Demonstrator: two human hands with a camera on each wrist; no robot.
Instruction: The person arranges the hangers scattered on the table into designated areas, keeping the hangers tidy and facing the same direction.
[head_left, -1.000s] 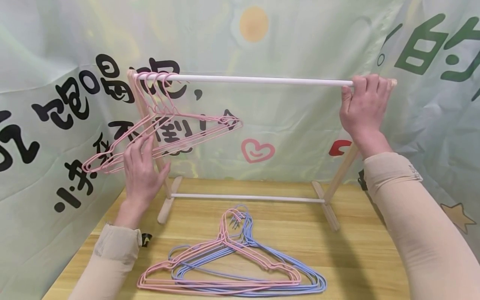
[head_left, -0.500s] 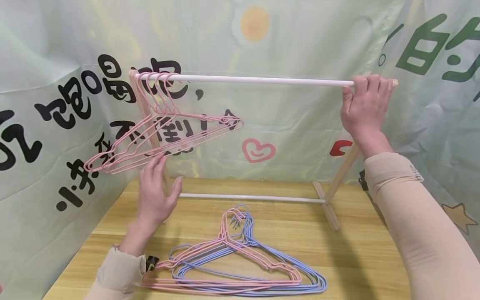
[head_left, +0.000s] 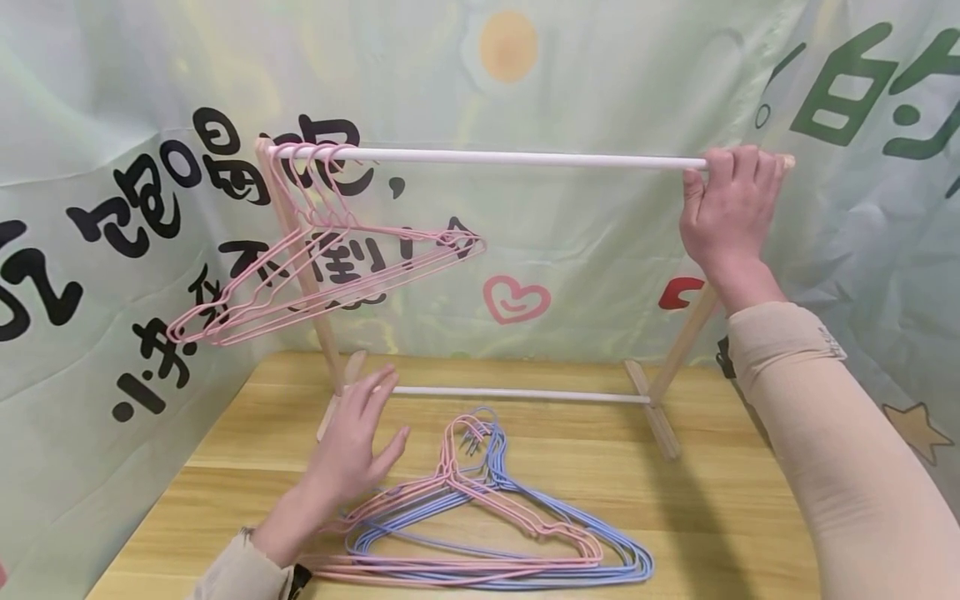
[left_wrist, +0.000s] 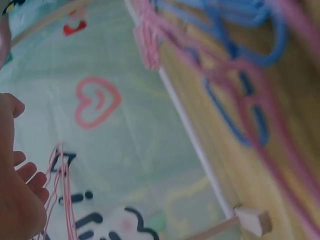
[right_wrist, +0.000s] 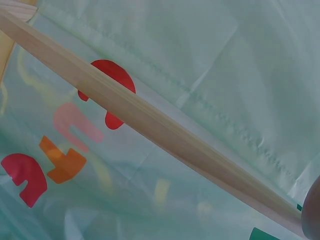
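My left hand (head_left: 348, 446) is in the air just above the left side of a pile of wire hangers, its fingers extended and holding nothing. In that pile, pink hangers (head_left: 536, 523) overlap blue hangers (head_left: 600, 521) on the table. My right hand (head_left: 727, 212) grips the right end of the rack's white top rail (head_left: 525, 158), fingers curled over it. Several pink hangers (head_left: 330, 227) hang from the rail's left end. In the left wrist view, the left hand (left_wrist: 20, 195) appears at the edge, with blurred pink hangers (left_wrist: 220, 75) near the camera.
The rack's right wooden post (head_left: 682, 342) and left post (head_left: 326, 342) slope down to wooden feet. A white lower bar (head_left: 517, 395) joins them behind the pile. A printed cloth (head_left: 600, 250) stands behind the wooden table (head_left: 720, 517). The right wrist view shows a post (right_wrist: 150, 120).
My left hand has left the hanging pink hangers and come down and to the right, toward the pile. My right hand has stayed on the rail.
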